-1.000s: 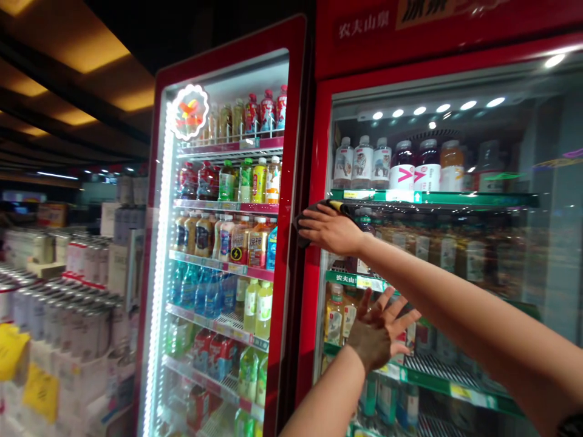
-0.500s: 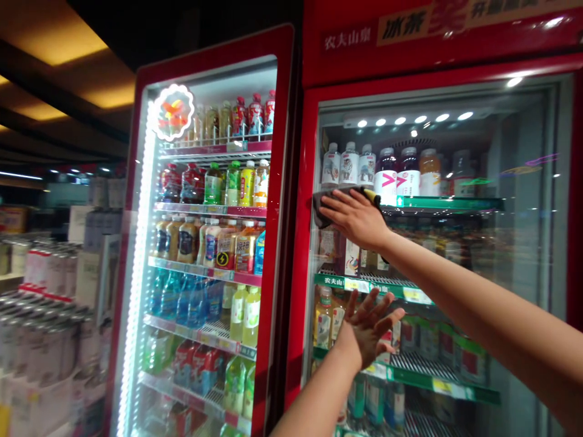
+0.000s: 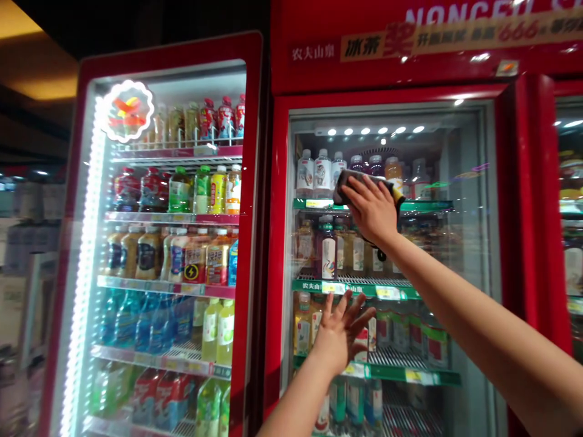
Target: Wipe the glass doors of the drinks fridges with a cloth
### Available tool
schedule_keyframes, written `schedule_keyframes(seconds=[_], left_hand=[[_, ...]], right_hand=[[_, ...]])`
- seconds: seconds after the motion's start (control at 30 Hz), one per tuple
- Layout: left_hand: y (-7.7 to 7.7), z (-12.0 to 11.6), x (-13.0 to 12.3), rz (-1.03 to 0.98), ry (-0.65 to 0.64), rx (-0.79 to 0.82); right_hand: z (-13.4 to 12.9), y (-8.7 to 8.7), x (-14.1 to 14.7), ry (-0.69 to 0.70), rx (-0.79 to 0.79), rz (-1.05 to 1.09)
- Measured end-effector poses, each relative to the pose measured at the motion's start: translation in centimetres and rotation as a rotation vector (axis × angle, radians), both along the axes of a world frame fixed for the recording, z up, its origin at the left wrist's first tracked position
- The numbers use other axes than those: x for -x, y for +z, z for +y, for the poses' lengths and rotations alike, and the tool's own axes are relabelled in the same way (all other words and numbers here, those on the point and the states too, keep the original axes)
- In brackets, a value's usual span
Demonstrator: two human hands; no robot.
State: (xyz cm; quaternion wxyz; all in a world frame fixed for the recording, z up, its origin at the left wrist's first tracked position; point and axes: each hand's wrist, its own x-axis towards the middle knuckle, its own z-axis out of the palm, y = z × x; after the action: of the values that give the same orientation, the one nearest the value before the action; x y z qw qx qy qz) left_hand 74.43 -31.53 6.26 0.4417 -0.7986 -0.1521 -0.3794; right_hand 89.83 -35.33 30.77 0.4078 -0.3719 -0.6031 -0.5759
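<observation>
My right hand (image 3: 376,209) presses a dark grey cloth (image 3: 341,190) with a yellow edge against the glass door (image 3: 471,261) of a red drinks fridge. Its fingers lie over the cloth, pointing up and left. Lower down, my left hand (image 3: 339,337) is open with fingers spread, at or close to the same glass; whether it touches cannot be told. Behind the glass, white-labelled bottles (image 3: 322,171) stand on the top shelf, left of the cloth. A dark bottle with a white label (image 3: 328,249) is on the shelf below.
To the left stands another red-framed fridge (image 3: 251,243) with a bright light strip (image 3: 82,285) and shelves of coloured bottles. A further fridge (image 3: 571,212) shows at the right edge. Blurred store goods (image 3: 31,249) are at far left.
My right hand has slid the cloth rightward across the glass, away from the door's left edge. My left hand stays spread in much the same place. The view has turned right.
</observation>
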Motion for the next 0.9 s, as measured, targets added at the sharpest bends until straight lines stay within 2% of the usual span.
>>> schedule_keyframes(seconds=[0.07, 0.2, 0.27, 0.33, 0.4, 0.47, 0.5, 0.57, 0.63, 0.7, 0.77, 0.83, 0.9], left_hand=[[0.3, -0.1, 0.1, 0.005, -0.005, 0.011], [0.5, -0.3, 0.1, 0.032, -0.013, 0.047], [0.5, -0.3, 0.0, 0.040, 0.005, 0.085], [0.4, -0.3, 0.0, 0.042, 0.023, 0.119], [0.4, -0.3, 0.0, 0.047, 0.032, 0.125], [0.4, -0.4, -0.1, 0.044, 0.037, 0.113], [0.5, -0.4, -0.1, 0.039, 0.036, 0.104], [0.5, -0.3, -0.2, 0.025, 0.030, 0.087], [0.6, -0.1, -0.3, 0.006, 0.021, 0.071], [0.6, 0.1, -0.4, -0.014, 0.010, 0.049], [0.7, 0.3, -0.4, -0.028, 0.005, 0.023], [0.7, 0.3, -0.4, -0.034, 0.007, 0.003], [0.8, 0.3, -0.4, -0.032, 0.015, -0.008]], right_hand=[[-0.1, -0.9, -0.1, -0.015, -0.041, 0.066], [-0.6, -4.5, 0.5, -0.080, 0.164, -0.236], [-1.2, -4.8, -0.6, -0.094, 0.219, -0.320], [-1.8, -4.0, -2.8, -0.102, 0.166, -0.209], [-2.3, -3.2, -4.9, -0.109, 0.036, 0.045], [-2.4, -3.4, -5.6, -0.115, -0.072, 0.260], [-2.4, -4.0, -5.3, -0.116, -0.087, 0.297], [-2.2, -5.7, -4.0, -0.111, -0.029, 0.211], [-2.2, -7.0, -3.0, -0.104, 0.123, -0.037], [-2.5, -7.3, -3.4, -0.107, 0.203, -0.155], [-3.0, -6.5, -5.4, -0.115, 0.152, -0.063], [-3.4, -5.8, -7.8, -0.122, 0.001, 0.177], [-3.3, -5.8, -9.0, -0.121, -0.157, 0.416]])
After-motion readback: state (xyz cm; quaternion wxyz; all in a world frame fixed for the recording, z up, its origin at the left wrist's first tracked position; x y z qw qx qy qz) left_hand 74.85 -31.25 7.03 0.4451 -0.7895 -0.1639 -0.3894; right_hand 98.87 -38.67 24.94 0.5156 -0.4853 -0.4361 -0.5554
